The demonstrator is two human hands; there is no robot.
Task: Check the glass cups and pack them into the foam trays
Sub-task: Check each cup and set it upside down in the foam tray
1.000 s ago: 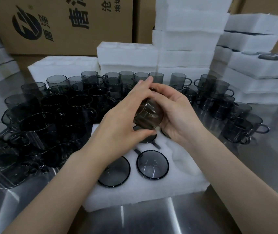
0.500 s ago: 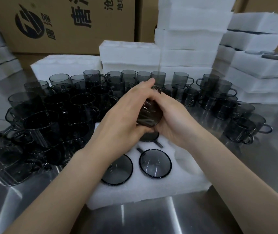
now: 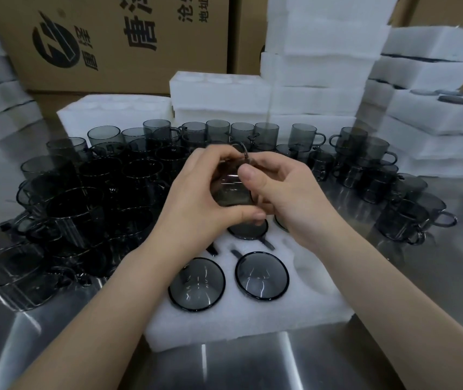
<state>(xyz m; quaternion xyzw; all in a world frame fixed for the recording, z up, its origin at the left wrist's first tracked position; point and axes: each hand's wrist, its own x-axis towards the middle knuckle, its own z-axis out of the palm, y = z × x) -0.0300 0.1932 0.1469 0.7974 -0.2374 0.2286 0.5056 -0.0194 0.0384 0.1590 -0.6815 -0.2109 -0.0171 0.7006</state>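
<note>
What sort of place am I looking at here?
Probably a packing station in a glassware factory or warehouse: dozens of smoky grey glass cups crowd a steel table, white moulded foam trays are stacked behind, and printed brown cardboard cartons stand at the back.

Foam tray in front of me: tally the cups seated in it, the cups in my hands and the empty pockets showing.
Seated cups: 4, one only a sliver beside the right hand
Held cup: 1
Empty pocket: 1
Total: 6

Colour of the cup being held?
Translucent smoky grey: the glass cup, gripped by the left hand and the right hand. Head view, the only one.
</note>
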